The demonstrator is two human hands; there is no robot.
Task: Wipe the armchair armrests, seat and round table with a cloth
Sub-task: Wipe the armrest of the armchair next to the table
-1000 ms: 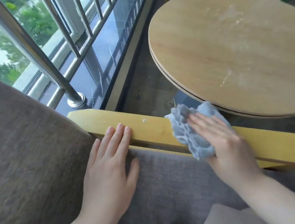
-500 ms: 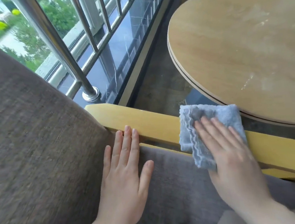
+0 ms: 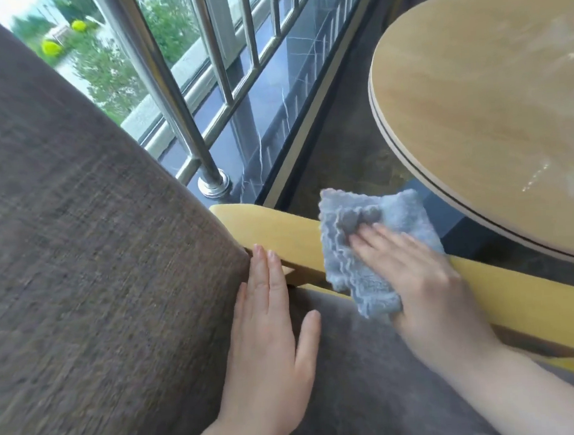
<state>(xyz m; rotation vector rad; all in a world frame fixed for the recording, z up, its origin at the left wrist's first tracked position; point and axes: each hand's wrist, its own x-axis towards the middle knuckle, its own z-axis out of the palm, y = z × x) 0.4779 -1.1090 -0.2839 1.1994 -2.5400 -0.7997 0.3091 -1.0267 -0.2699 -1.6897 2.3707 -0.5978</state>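
Backrest (image 3: 74, 234) fills the left of the view, a wall of brown fabric that closes off the armrest's near end; a stroke carried that way would, I judge, jam the cloth into the corner where wood meets cushion. Table (image 3: 493, 105), round and pale, sits to the right, its top streaked with whitish marks and not yet wiped by the look of it. Its rim overhangs close beside the armrest (image 3: 280, 231), so a wide swing of the elbow could knock it. Seat (image 3: 359, 366) lies below the hands, grey and soft, with open room toward the viewer. Railing (image 3: 165, 89) stands beyond the armrest, well apart across a dark sill.

Armrest is a narrow yellow strip running right and away from the backrest; that is the free direction. Its outer edge drops to the floor, and a loosely pressed cloth could slide off there.

Right hand (image 3: 416, 269) lies flat, fingers straight, pressing the cloth (image 3: 360, 246) onto the armrest; one corner hangs over the inner edge. Left hand (image 3: 270, 325) rests open on the seat, holding nothing, fingertips at the armrest's base.
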